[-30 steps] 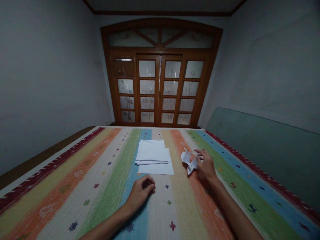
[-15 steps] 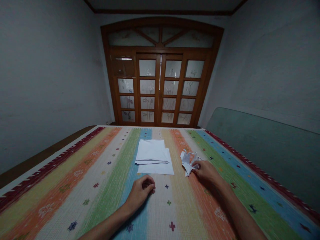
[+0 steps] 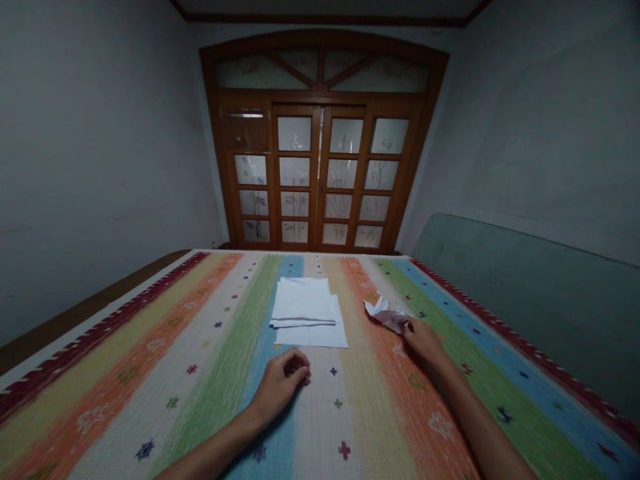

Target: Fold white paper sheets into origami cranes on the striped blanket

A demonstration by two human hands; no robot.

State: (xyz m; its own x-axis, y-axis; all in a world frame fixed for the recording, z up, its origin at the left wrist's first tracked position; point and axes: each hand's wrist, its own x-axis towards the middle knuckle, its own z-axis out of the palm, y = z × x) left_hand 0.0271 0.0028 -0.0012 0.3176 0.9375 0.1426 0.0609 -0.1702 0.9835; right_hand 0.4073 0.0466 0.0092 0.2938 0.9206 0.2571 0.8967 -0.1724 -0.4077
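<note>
We look along a dim room toward wooden double doors (image 3: 320, 173) under an arched fanlight (image 3: 323, 70), their frosted glass panes (image 3: 295, 133) etched with faint plant shapes. A grey-green panel (image 3: 530, 293) leans along the right side, and a brown wooden ledge (image 3: 85, 317) runs down the left.

Filling the lower half of our view is a striped woven cover (image 3: 150, 400) in green, orange, blue, yellow and cream, with a dark red patterned border (image 3: 540, 363). No brand or label can be read on it.

Near its middle lies a stack of white paper (image 3: 305, 300), its top sheet folded and crossed by a thin grey band (image 3: 303, 323) too blurred to tell if it is print. No writing can be read on the sheets.

To the right of the stack, and apart from it, lies a creased white paper (image 3: 385, 315) on the orange stripe. Our right hand (image 3: 423, 340) is at its near corner, fingertips (image 3: 406, 325) closed on it in what looks like a light pinch. Our left hand (image 3: 280, 387) rests on the cover just below the stack, loosely curled and holding nothing, beside a small cross motif (image 3: 333, 371).
</note>
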